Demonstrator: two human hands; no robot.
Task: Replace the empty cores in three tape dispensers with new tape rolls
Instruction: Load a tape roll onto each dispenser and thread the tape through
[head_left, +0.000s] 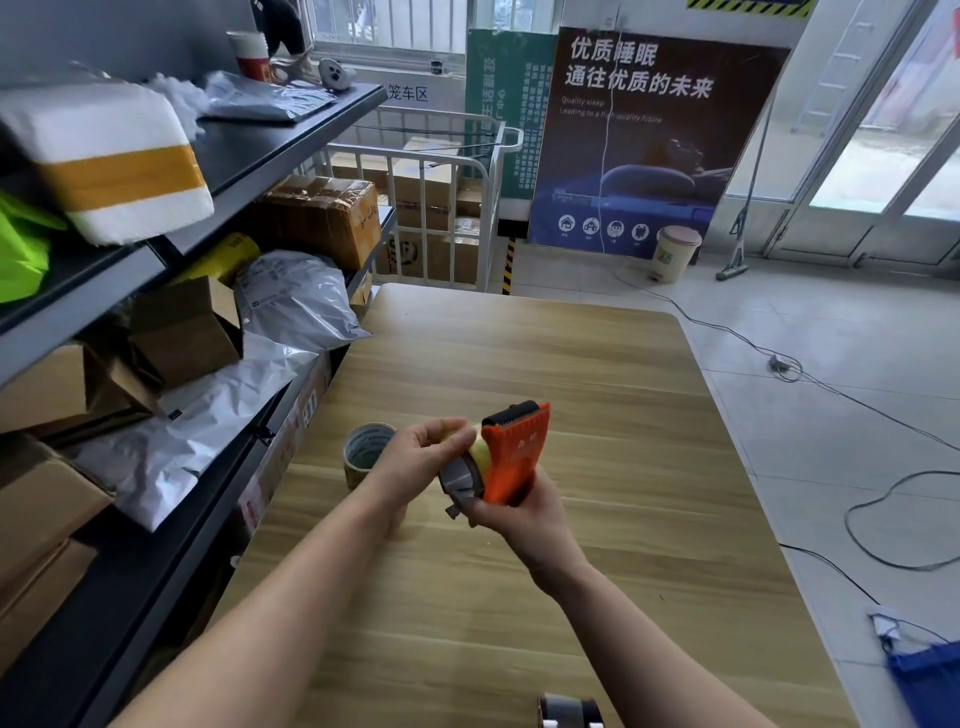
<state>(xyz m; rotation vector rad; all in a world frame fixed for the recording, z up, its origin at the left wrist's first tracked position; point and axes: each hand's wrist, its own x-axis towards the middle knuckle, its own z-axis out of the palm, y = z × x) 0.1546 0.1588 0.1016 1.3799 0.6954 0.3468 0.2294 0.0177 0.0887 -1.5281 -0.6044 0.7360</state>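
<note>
Aloft, orange dispenser in right hand

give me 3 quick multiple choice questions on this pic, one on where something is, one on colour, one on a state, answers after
1. Where is the tape roll that nobody holds?
A. on the table, left of the hands
B. on the top shelf
C. on the floor

2. What colour is the dispenser body?
A. blue
B. orange
C. green

3. What is the right hand doing?
A. lying flat on the table
B. holding the dispenser
C. hanging idle

Answers:
1 A, it stands on the wooden table just behind the left hand, which pinches the roll in the dispenser.
2 B, the plastic is bright orange.
3 B, its fingers curl round the dispenser's lower end.
</note>
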